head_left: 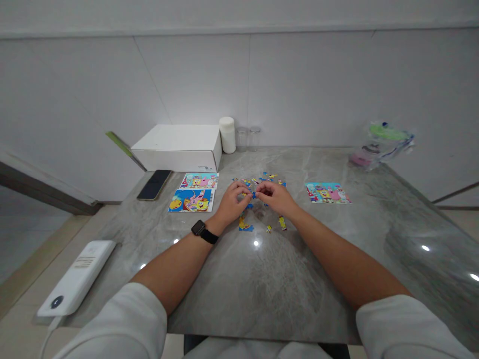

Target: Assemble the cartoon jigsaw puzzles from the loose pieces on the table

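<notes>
Between the fingertips of both hands is a small blue jigsaw puzzle piece [254, 195]. My left hand [235, 200] pinches it from the left, while my right hand [276, 197] grips from the right with curled fingers. Whether it is one piece or two joined cannot be made out. Loose puzzle pieces [268, 175] lie scattered just beyond the hands, partly hidden by them. Nearer to me rest a joined yellow and blue cluster [245, 224], a small yellow piece [269, 229] and a yellow strip of pieces [282, 223].
Cartoon picture cards [191, 200] lie at left, and another card [328, 193] at right. A phone [154, 184], white box [177, 147], white bottle [227, 134] and two glasses [248, 138] stand farther back. A plastic bag [381, 144] sits back right; a white power bank [78, 276] lies front left.
</notes>
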